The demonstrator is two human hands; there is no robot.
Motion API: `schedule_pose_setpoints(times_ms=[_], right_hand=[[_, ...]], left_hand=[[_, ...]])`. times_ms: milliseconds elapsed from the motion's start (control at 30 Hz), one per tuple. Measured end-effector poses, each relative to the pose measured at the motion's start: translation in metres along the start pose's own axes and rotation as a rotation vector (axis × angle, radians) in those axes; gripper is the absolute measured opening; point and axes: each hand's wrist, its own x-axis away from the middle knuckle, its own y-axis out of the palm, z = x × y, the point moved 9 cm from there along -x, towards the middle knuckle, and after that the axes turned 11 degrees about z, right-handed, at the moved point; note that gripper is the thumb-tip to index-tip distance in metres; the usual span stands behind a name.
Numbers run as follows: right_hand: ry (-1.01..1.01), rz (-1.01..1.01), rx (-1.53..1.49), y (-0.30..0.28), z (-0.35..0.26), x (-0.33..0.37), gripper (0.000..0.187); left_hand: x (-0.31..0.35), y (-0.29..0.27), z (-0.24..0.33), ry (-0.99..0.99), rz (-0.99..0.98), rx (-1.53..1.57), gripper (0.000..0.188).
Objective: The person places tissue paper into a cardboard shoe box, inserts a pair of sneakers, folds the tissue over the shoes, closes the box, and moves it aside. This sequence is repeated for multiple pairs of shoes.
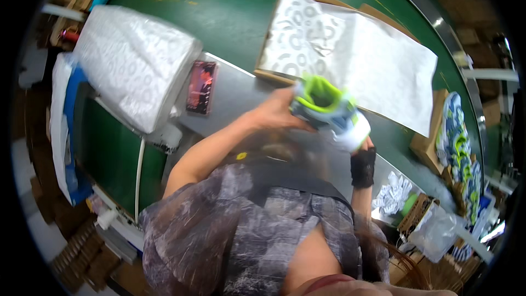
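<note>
A blue-grey sneaker (342, 123) with a bright green collar and white toe is held up above the metal edge of the bench, slightly blurred. My left hand (276, 111) grips it by the heel end, fingers closed round its side. At the toe end is my right hand (368, 144), mostly hidden behind the shoe, with a black band on the wrist; it supports the shoe from below. Just beyond the shoe lies an open cardboard box (262, 73), lined with white patterned wrapping paper (383, 60) that spreads over its right side.
A stack of white patterned paper (137, 66) stands at left, beside a flat pink-and-black printed box (201, 87). More blue-green sneakers (459, 142) line the right side by a cardboard piece (430, 137). Crumpled paper (392, 193) lies near my right forearm. Beneath is a green belt (219, 5).
</note>
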Motion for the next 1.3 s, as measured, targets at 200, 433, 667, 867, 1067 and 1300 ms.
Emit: schedule_pose_setpoints(times_ms=[200,433,667,867,1067,1300], right_hand=[[0.572,0.247,-0.876,0.007,0.038,-0.052,0.047],[0.538,0.378,-0.999,0.023,0.028,-0.070,0.038],[0.426,0.758,-0.279,-0.024,-0.002,-0.031,0.042],[-0.472,0.653,0.431,-0.007,-0.077,-0.049,0.060],[-0.688,0.469,0.998,0.054,-0.057,-0.051,0.047],[-0.669,0.395,1.033,0.059,-0.049,-0.039,0.067]], left_hand=[[-0.046,-0.054,0.013,-0.179,0.231,0.054,0.055],[-0.152,-0.054,-0.076,-0.357,0.443,0.522,0.057],[-0.141,0.052,-0.142,-0.712,0.029,0.080,0.068],[-0.125,-0.020,-0.069,-0.286,0.456,0.356,0.039],[-0.116,-0.042,-0.113,-0.297,0.511,-0.070,0.053],[-0.116,-0.045,-0.133,-0.237,0.468,-0.093,0.054]])
